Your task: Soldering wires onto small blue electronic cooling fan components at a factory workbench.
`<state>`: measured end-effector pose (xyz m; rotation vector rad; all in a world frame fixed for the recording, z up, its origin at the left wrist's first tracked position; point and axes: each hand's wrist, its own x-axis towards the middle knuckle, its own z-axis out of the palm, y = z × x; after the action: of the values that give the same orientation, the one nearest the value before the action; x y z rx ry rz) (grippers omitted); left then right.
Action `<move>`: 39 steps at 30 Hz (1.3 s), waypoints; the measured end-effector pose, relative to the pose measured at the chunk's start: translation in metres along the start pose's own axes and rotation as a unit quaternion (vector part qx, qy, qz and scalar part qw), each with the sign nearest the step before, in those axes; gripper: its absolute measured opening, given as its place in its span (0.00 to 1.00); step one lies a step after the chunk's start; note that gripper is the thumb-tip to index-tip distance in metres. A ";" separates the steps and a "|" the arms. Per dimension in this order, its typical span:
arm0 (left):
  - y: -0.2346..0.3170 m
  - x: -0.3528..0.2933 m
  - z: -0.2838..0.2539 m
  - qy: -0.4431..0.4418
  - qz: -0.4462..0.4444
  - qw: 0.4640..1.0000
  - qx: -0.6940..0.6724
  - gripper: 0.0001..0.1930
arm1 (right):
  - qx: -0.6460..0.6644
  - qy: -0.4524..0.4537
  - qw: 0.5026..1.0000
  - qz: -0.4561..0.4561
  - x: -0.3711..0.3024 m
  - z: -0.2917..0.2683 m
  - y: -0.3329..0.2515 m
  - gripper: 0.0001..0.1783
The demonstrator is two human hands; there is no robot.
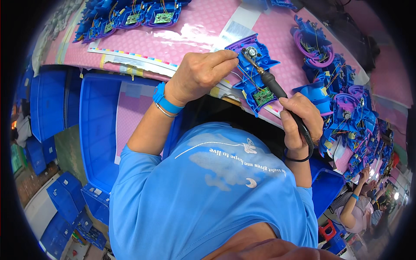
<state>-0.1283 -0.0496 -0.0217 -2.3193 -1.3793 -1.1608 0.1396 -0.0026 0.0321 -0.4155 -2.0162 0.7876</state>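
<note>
My right hand point(301, 119) grips the dark handle of a soldering iron point(274, 84), its cord looping down past my wrist. The iron's metal tip reaches the edge of a small round speaker point(252, 52) set in an open blue plastic housing point(266, 62). Closed in a pinch, my left hand point(203, 73) has its fingertips at the housing's left side, close to the speaker. What sits between those fingertips is too small to make out. Thin wires run across the housing toward a green circuit board point(262, 96) at its near end.
Similar blue housings with boards point(164, 17) line the far left of the pink-covered table point(195, 41). More blue and purple housings point(346, 108) are heaped on the right. A large blue bin point(99, 130) stands below the table's left edge. Another person's arm point(349, 212) shows at lower right.
</note>
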 end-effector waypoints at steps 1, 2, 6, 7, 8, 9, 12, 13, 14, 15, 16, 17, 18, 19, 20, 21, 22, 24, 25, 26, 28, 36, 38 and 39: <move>0.000 0.000 0.000 -0.003 -0.002 1.000 0.000 0.11 | -0.001 0.005 1.000 0.001 0.000 0.000 0.000 0.13; 0.000 0.000 -0.001 -0.014 -0.007 1.000 0.002 0.11 | -0.001 0.003 1.000 -0.001 0.000 -0.001 0.000 0.13; 0.003 0.001 -0.003 -0.022 -0.022 0.999 -0.015 0.12 | -0.014 0.002 1.000 -0.018 0.001 -0.002 0.001 0.15; 0.003 0.001 -0.003 -0.021 -0.026 0.999 -0.020 0.12 | -0.013 0.005 1.000 -0.016 0.001 -0.002 0.001 0.15; 0.003 0.001 -0.003 -0.029 -0.037 0.999 -0.022 0.12 | -0.014 0.003 1.000 -0.019 0.001 -0.003 0.001 0.15; 0.003 0.001 -0.003 -0.019 -0.031 0.999 -0.025 0.12 | -0.013 0.001 1.000 -0.020 0.001 -0.003 0.000 0.15; 0.002 0.002 -0.004 -0.020 -0.031 0.999 -0.026 0.12 | -0.009 0.001 1.000 -0.024 0.000 -0.004 0.000 0.16; 0.002 0.002 -0.005 -0.017 -0.027 0.999 -0.026 0.12 | -0.004 0.006 1.000 -0.023 0.000 -0.004 0.000 0.16; 0.003 0.003 -0.006 -0.023 -0.028 0.999 -0.024 0.13 | -0.005 0.003 1.000 -0.026 0.000 -0.005 0.000 0.16; 0.004 0.003 -0.007 -0.015 -0.024 0.999 -0.026 0.13 | -0.003 0.003 1.000 -0.029 -0.001 -0.006 0.000 0.16; 0.006 0.003 -0.009 -0.010 -0.039 0.999 -0.022 0.14 | 0.002 0.008 1.000 -0.029 -0.001 -0.007 -0.001 0.16; 0.008 0.003 -0.011 -0.005 -0.054 0.998 -0.019 0.15 | 0.000 0.004 0.999 -0.032 -0.002 -0.008 -0.001 0.16; 0.010 0.003 -0.012 -0.006 -0.053 0.998 -0.018 0.15 | -0.002 0.005 0.999 -0.033 -0.002 -0.009 -0.002 0.16; 0.013 0.003 -0.013 0.022 -0.087 0.995 -0.053 0.15 | -0.003 0.009 1.000 -0.029 -0.003 -0.010 -0.002 0.16; 0.015 0.004 -0.014 0.049 -0.122 0.988 -0.087 0.16 | -0.004 0.007 0.999 -0.033 -0.003 -0.011 -0.002 0.16; 0.017 0.006 -0.014 0.048 -0.122 0.988 -0.087 0.16 | -0.005 0.008 0.999 -0.031 -0.004 -0.012 -0.003 0.16; 0.018 0.007 -0.014 0.056 -0.110 0.986 -0.108 0.15 | -0.004 0.012 1.000 -0.026 -0.005 -0.012 -0.003 0.16; 0.019 0.010 -0.013 0.065 -0.098 0.985 -0.127 0.14 | -0.006 0.007 1.000 -0.027 -0.006 -0.013 -0.003 0.16; 0.020 0.012 -0.012 0.034 -0.087 0.988 -0.120 0.14 | -0.005 0.010 1.000 -0.023 -0.006 -0.013 -0.003 0.16; 0.020 0.013 -0.012 -0.004 -0.077 0.991 -0.111 0.13 | -0.006 0.006 1.000 -0.027 -0.006 -0.013 -0.003 0.16; 0.019 0.016 -0.011 -0.026 -0.066 0.993 -0.092 0.12 | -0.002 0.008 1.000 -0.026 -0.007 -0.014 -0.003 0.16; 0.019 0.018 -0.002 -0.048 -0.024 0.998 -0.015 0.10 | -0.001 0.007 1.000 -0.026 -0.009 -0.018 -0.001 0.15; 0.018 0.018 0.001 -0.017 0.003 1.000 -0.003 0.10 | 0.000 0.007 1.000 -0.025 -0.010 -0.017 0.000 0.15; 0.017 0.017 0.003 -0.010 0.006 1.000 -0.005 0.10 | 0.002 0.003 1.000 -0.023 -0.010 -0.017 0.001 0.15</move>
<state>-0.1085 -0.0462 -0.0073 -2.3494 -1.3683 -1.1460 0.1596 -0.0015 0.0320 -0.3677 -2.0107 0.7607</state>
